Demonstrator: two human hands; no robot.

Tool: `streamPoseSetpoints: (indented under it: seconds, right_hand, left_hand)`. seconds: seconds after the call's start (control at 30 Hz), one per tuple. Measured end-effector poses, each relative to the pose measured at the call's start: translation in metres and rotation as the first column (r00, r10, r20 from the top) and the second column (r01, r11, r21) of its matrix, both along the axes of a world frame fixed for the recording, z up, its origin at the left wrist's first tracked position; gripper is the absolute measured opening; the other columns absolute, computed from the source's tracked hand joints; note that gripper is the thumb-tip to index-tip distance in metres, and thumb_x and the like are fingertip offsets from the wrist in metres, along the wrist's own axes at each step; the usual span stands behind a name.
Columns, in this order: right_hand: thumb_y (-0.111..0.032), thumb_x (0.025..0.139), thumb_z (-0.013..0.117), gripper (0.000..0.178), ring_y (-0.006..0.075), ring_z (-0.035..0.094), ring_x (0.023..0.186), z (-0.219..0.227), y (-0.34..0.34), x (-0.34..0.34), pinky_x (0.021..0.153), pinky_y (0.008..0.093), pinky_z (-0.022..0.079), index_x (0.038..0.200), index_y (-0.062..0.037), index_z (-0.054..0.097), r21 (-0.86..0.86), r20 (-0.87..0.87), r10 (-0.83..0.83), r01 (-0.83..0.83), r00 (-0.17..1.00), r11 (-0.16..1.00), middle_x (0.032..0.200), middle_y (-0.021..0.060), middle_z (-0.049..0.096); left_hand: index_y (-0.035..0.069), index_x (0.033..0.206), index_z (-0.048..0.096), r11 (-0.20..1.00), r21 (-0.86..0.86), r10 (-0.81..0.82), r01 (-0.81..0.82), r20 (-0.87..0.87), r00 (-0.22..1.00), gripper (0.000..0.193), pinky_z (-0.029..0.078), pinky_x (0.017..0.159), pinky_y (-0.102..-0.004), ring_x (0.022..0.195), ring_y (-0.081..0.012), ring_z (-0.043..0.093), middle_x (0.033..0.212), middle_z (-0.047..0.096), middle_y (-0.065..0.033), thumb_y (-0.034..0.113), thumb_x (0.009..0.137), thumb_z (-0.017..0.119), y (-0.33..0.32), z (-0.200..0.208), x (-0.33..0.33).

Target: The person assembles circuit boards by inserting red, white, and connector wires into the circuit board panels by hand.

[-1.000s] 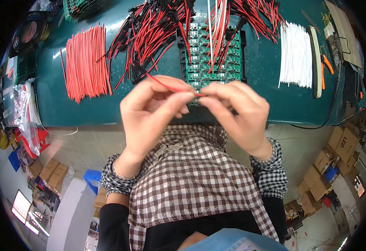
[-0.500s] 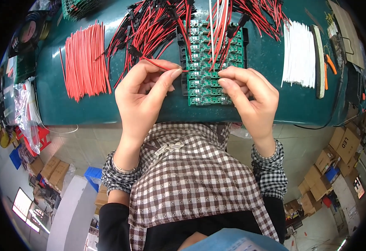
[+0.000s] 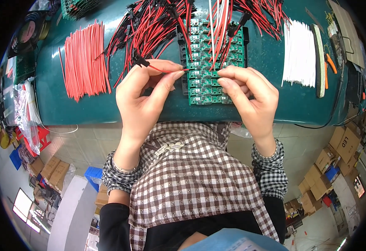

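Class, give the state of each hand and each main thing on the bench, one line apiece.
Left hand, pinching a red lead
Red lead, gripped, tip pointing toward the boards
Right hand, fingers bent over the boards; holding anything, unclear
Green circuit boards, lined up in rows
Red wires, laid side by side
White wires, laid side by side
Red-and-black leads, heaped loosely
Orange-handled tool, lying down, handles spread

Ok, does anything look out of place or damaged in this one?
No visible damage. Mildly untidy: one stray red wire sits apart at the left edge of the otherwise neat red bundle, and the red-and-black leads lie in a tangle.
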State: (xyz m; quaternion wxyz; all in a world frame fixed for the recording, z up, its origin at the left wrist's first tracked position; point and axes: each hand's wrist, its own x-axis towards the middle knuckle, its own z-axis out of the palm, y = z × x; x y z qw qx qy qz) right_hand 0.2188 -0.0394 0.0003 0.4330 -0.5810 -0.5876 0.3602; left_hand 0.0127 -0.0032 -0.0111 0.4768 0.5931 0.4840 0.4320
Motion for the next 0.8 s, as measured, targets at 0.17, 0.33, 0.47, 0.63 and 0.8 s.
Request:
streamPoseSetpoints:
  seconds: [0.17, 0.33, 0.47, 0.63, 0.8]
  right_hand:
    - [0.001, 0.081, 0.074, 0.016, 0.0068, 0.063, 0.068, -0.001, 0.0, 0.0, 0.052, 0.0185, 0.045, 0.096, 0.0007, 0.071, 0.009, 0.007, -0.006, 0.006, 1.0, 1.0, 0.086, 0.0068, 0.068]
    - [0.0, 0.081, 0.075, 0.015, 0.0066, 0.063, 0.066, -0.001, 0.0, -0.002, 0.051, 0.0187, 0.044, 0.096, 0.0003, 0.071, 0.014, 0.014, -0.013, 0.013, 1.0, 1.0, 0.084, 0.0065, 0.068]
    - [0.0, 0.081, 0.075, 0.016, 0.0058, 0.061, 0.064, -0.002, 0.0, -0.002, 0.049, 0.0191, 0.042, 0.096, -0.0001, 0.071, 0.018, 0.016, -0.015, 0.015, 1.0, 1.0, 0.082, 0.0062, 0.067]
    - [-0.001, 0.081, 0.075, 0.016, 0.0053, 0.059, 0.062, -0.002, 0.0, -0.002, 0.049, 0.0192, 0.041, 0.096, -0.0003, 0.071, 0.014, 0.017, -0.015, 0.015, 1.0, 1.0, 0.082, 0.0057, 0.067]
    - [-0.001, 0.081, 0.075, 0.016, 0.0051, 0.059, 0.062, -0.002, 0.0, -0.002, 0.049, 0.0192, 0.041, 0.096, -0.0006, 0.071, 0.014, 0.015, -0.018, 0.018, 1.0, 1.0, 0.081, 0.0055, 0.067]
  left_hand:
    - [-0.003, 0.092, 0.067, 0.993, 0.101, -0.051, 0.055, -0.036, 0.998, 0.016, 0.056, 0.069, -0.0253, 0.08, -0.0165, 0.068, 0.092, 0.071, -0.0119, -0.01, 0.078, 0.071, 0.003, -0.004, -0.003]
    - [-0.002, 0.091, 0.067, 0.985, 0.145, -0.087, 0.093, -0.044, 0.995, 0.018, 0.057, 0.073, -0.0282, 0.085, -0.0204, 0.069, 0.092, 0.071, -0.0117, -0.01, 0.076, 0.072, 0.004, -0.002, -0.003]
    - [-0.002, 0.088, 0.067, 0.982, 0.146, -0.103, 0.118, -0.11, 0.989, 0.016, 0.056, 0.074, -0.0296, 0.084, -0.0211, 0.069, 0.09, 0.071, -0.0109, -0.009, 0.075, 0.072, 0.01, 0.006, -0.002]
    - [-0.005, 0.091, 0.068, 0.948, 0.191, -0.21, 0.253, -0.22, 0.953, 0.013, 0.05, 0.058, -0.0222, 0.073, -0.012, 0.063, 0.094, 0.07, -0.0124, -0.012, 0.08, 0.068, 0.017, 0.01, -0.007]
    - [-0.005, 0.089, 0.067, 0.946, 0.191, -0.215, 0.263, -0.239, 0.947, 0.012, 0.05, 0.057, -0.0223, 0.071, -0.0123, 0.063, 0.093, 0.07, -0.0126, -0.012, 0.079, 0.069, 0.019, 0.011, -0.007]
